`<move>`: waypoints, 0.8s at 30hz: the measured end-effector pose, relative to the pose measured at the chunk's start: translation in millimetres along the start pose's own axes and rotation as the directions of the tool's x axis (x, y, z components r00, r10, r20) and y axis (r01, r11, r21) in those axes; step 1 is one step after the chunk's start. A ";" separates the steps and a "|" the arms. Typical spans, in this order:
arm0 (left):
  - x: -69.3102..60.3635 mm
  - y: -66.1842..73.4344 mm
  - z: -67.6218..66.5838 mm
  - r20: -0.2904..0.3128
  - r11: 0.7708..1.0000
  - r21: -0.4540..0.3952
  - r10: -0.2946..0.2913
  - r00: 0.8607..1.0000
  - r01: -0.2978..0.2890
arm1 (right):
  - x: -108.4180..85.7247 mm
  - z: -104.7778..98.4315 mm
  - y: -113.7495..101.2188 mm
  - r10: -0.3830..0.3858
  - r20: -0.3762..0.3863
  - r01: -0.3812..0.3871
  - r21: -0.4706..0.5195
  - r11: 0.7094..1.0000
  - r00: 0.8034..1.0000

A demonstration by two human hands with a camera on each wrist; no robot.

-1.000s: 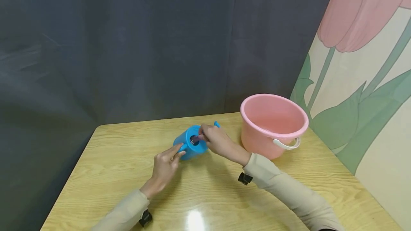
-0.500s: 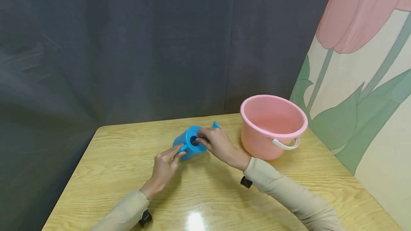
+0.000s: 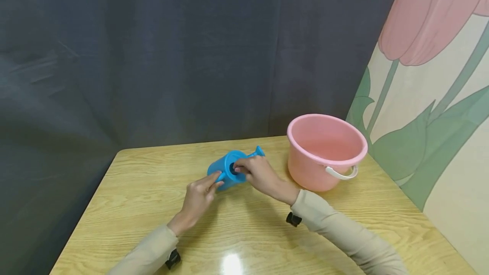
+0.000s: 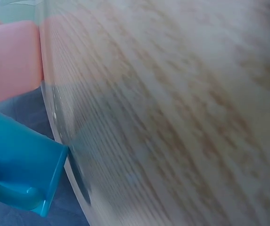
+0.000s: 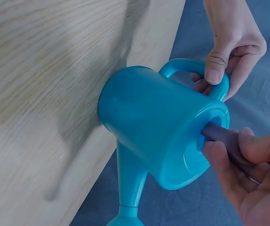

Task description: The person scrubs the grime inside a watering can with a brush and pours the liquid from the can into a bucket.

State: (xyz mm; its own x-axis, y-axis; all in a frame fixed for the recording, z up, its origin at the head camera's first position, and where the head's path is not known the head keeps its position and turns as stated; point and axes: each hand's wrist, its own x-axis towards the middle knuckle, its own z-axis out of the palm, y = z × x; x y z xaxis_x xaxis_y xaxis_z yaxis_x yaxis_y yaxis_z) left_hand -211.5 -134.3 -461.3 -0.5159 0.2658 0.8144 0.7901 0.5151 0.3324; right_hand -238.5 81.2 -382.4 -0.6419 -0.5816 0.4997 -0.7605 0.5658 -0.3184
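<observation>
Blue plastic makes up the whole watering can (image 5: 144, 117), which stands on the wooden table (image 3: 153, 211) between the person's 2 hands, leaning so that its mouth is turned toward the right. The left hand (image 3: 197, 198) holds the can by its handle, with the thumb laid on the outer side and the fingers folded under; I see no loose space in this grip. The right hand (image 3: 261, 175) pinches a brown tool (image 5: 231, 148) between thumb and fingers, closed close around it. The tool's far end is hidden inside the can, therefore I cannot tell its form.

In my judgement, the next move depends on 1 relation: how the long axis of the tool stands to the axis of the can. From the right wrist view, the tool runs from the palm through the mouth, roughly along the can's length but a little skewed, so a straight push or pull would probably rub against the rim. The right hand is the nearer to this mouth; the left is at the handle side and can correct the tilt. The spout (image 5: 131, 179) points away from the left hand, toward the pink bucket (image 3: 315, 175), which stands apart.
</observation>
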 end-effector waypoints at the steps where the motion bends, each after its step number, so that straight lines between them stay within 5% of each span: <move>1: 0.2 0.1 0.2 0.001 1.000 0.005 0.005 1.000 -0.005 | 0.1 -1.6 -0.7 0.009 0.002 -0.009 0.009 1.000 1.000; 12: -0.9 -0.6 0.3 0.005 1.000 0.002 -0.006 1.000 0.006 | 3.6 -29.7 -6.9 0.065 -0.023 -0.063 0.074 0.995 0.998; 24: 3.4 2.6 -0.2 0.019 1.000 0.007 -0.016 1.000 0.016 | -0.3 -2.2 4.8 0.038 -0.023 -0.036 0.092 0.995 0.999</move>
State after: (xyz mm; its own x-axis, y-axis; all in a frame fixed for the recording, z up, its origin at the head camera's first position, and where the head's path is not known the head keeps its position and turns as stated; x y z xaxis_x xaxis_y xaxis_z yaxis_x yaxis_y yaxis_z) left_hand -211.2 -132.2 -457.6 -0.5343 0.2728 0.8001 0.7796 0.5250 0.3415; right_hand -241.7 85.4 -382.3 -0.6682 -0.5455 0.5059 -0.7426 0.5304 -0.4089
